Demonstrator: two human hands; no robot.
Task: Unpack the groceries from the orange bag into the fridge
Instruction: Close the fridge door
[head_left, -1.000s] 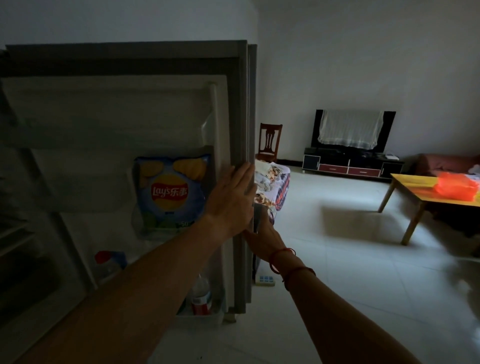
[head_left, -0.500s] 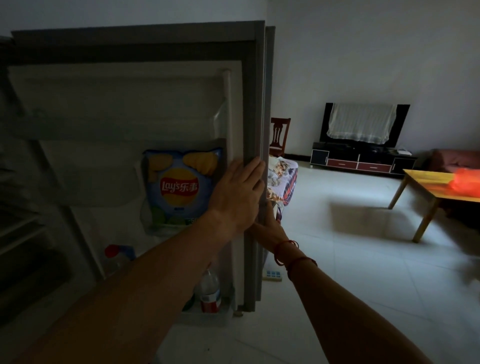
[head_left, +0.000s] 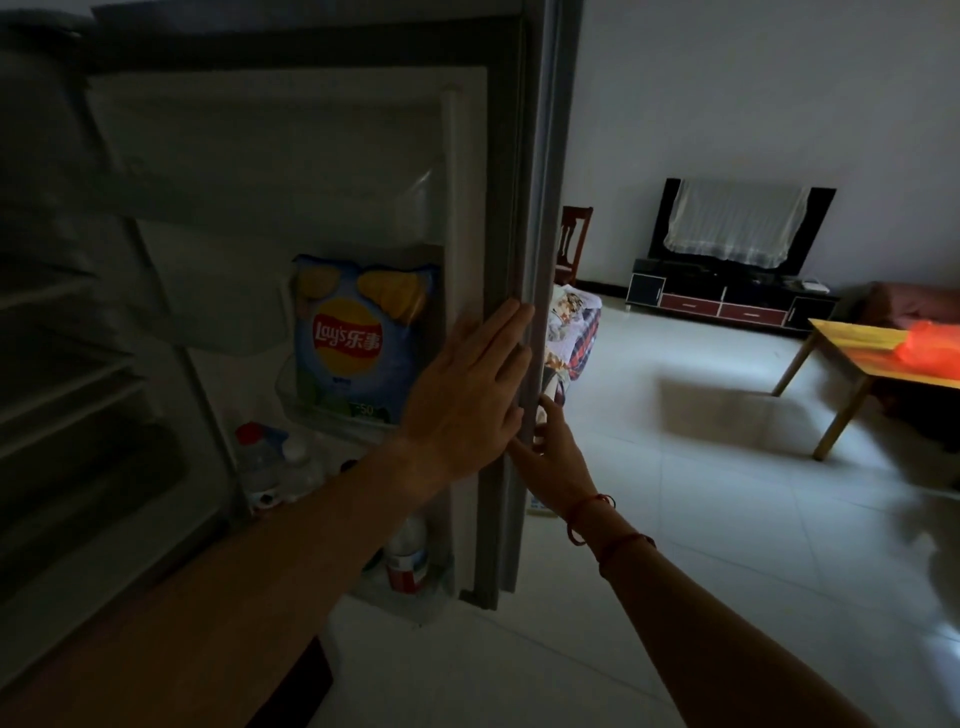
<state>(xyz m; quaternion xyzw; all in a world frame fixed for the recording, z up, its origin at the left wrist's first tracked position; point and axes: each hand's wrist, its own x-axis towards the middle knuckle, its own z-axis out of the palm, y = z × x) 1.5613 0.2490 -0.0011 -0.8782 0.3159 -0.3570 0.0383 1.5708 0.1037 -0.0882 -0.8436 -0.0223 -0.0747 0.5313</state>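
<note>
I read the left hand (head_left: 467, 395) as flat and wide: fingers straight and together, palm laid on the inner face of the tall grey fridge door (head_left: 540, 182), fingertips reaching its free vertical edge. It holds nothing. The right hand (head_left: 558, 462) sits just below and outboard of the left, touching the same edge from the room side. Its thumb points up along the edge, but the other fingers are masked by the door and the left palm, so I cannot tell whether it wraps the edge or only rests there. In my judgement, both hands are on this one edge to steady or swing the door, since neither carries groceries. Just inboard of the left palm, a blue Lay's crisp bag (head_left: 358, 343) stands upright in a door bin, probably because the rail props up a tall, light packet. Lower and further inboard, clear plastic bottles (head_left: 260, 462) stand together. Beneath the left forearm, a white bottle with a red label (head_left: 408, 551) stands in the lowest bin. The orange plastic bag (head_left: 930, 348) lies well apart, far outboard of the right hand, on a yellow wooden table (head_left: 841, 338). What it contains cannot be read from here. The dark fridge shelves (head_left: 67, 374), inboard of the left arm, are too dim to inspect.
</note>
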